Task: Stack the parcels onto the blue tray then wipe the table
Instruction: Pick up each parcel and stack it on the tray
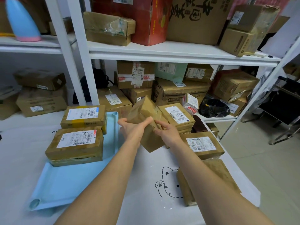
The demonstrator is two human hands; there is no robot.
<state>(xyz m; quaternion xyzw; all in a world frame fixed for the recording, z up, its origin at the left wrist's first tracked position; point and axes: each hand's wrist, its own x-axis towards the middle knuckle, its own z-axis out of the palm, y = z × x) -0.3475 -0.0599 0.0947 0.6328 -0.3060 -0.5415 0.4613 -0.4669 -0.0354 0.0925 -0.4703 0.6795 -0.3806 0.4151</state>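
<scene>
While both hands clasp the brown tape-wrapped cardboard parcel (146, 111), it hangs tilted in the air, one corner down, above the white-covered table (24, 151). The left hand (131, 129) grips its left side with the thumb stretched across the near face; the right hand (167, 129) curls its fingers round the right side.

The grip looks likely to be the weak point. The tape wrapping looks smooth and the parcel is held at a slant, so it could slide through the fingers or twist as it swings over.

Just left of the hands lies the light blue rectangular plastic tray (73, 181), with two labelled brown parcels on its far half: the near labelled parcel (76, 143) and the yellow-taped parcel (84, 116) behind it. A careless set-down could nudge either one, or leave the new parcel overhanging a lower one.

Right of the hands, three more brown parcels wait on the table: a labelled one (177, 116) just behind the right hand, another (203, 143) beside the right forearm, and a plain one (209, 181) near the table's edge, which a sweeping arm might push off.
</scene>
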